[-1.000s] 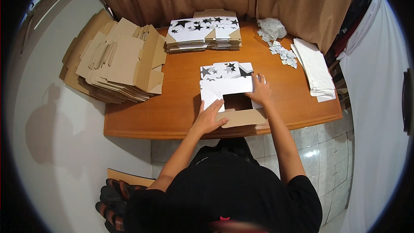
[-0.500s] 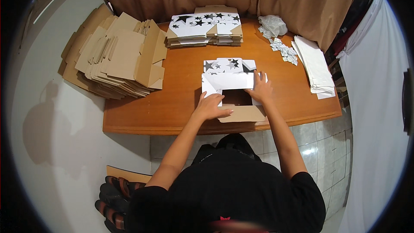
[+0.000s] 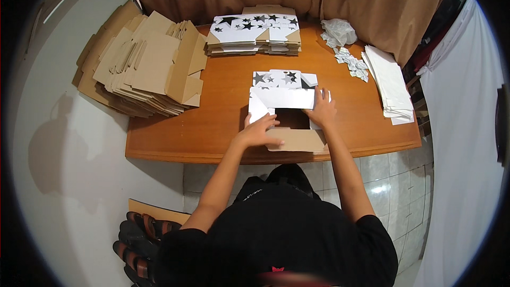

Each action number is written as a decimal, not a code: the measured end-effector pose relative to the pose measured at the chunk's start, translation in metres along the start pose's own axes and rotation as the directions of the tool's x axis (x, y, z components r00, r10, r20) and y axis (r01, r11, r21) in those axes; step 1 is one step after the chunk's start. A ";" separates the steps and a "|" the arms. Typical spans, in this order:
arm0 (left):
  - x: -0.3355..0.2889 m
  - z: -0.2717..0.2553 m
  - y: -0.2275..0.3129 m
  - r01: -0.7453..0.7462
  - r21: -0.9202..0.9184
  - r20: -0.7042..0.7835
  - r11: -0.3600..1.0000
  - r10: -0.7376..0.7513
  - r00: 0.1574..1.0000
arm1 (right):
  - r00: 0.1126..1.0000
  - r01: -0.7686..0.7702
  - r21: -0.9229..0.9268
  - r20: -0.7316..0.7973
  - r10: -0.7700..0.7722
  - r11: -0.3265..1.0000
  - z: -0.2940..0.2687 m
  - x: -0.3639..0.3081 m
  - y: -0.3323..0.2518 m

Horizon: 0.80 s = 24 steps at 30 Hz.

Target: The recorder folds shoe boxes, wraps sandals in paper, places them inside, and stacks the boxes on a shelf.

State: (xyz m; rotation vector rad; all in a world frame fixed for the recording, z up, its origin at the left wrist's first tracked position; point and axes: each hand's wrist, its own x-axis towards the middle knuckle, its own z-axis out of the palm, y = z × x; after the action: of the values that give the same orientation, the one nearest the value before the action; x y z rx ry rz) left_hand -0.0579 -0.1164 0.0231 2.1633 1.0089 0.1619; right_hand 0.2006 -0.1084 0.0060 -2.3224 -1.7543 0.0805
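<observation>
So I'm watching through the head cam, and the open white cardboard box with black and grey stars (image 3: 281, 98) is sitting near the front of the brown wooden bench (image 3: 223, 98), its plain brown flap (image 3: 297, 141) pointing my way. My left hand (image 3: 256, 132) is hovering or resting at the near left corner, grip spread, thumb reaching over that flap. My right hand (image 3: 323, 112) is touching the right side, but I honestly can't tell if that grip is pinching anything. A stack of flattened brown cardboard (image 3: 143, 66) is filling the left end, and flattened star-printed cardboard (image 3: 255, 29) is lying behind the box.
</observation>
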 end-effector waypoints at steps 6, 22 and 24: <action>-0.028 -0.005 -0.009 0.067 -0.038 -0.008 0.997 -0.067 0.998 | 0.988 -0.054 0.017 0.149 0.051 0.998 -0.023 0.002 -0.009; 0.040 0.030 -0.015 0.374 -0.313 -0.637 0.873 -0.485 0.599 | 0.993 -0.079 0.291 0.109 0.049 0.953 0.019 0.006 0.011; 0.039 0.028 -0.016 0.397 -0.289 -0.638 0.871 -0.484 0.598 | 0.988 -0.113 0.178 0.121 0.092 0.978 0.013 0.001 -0.001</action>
State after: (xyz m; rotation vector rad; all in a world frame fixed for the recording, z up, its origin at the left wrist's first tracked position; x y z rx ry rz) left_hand -0.0297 -0.0978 -0.0154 1.6624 1.8872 0.8284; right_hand 0.1981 -0.1055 -0.0060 -2.3111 -1.5989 0.3811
